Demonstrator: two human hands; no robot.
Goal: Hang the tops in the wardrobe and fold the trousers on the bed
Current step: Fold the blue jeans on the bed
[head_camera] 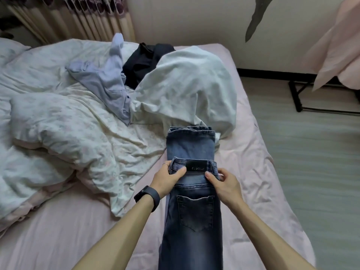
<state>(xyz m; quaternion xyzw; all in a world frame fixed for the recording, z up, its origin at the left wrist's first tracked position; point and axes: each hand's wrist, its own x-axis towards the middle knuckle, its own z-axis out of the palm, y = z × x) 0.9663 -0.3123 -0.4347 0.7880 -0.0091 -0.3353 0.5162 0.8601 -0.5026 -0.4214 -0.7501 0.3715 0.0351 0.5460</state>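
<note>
Pink-sheeted bed fills the view, with the jeans laid out at 6 o'clock, waistband lying over the legs and hems poking out toward 12. Left hand and right hand each have a grip pinched on the waistband, thumbs on top. White top, blue shirt and black garment sit heaped around 12, rumpled duvet at 9.

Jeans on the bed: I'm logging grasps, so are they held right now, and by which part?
The blue jeans, by the waistband: the left hand pinches its left end, the right hand its right end, flanking the black patch.
</note>
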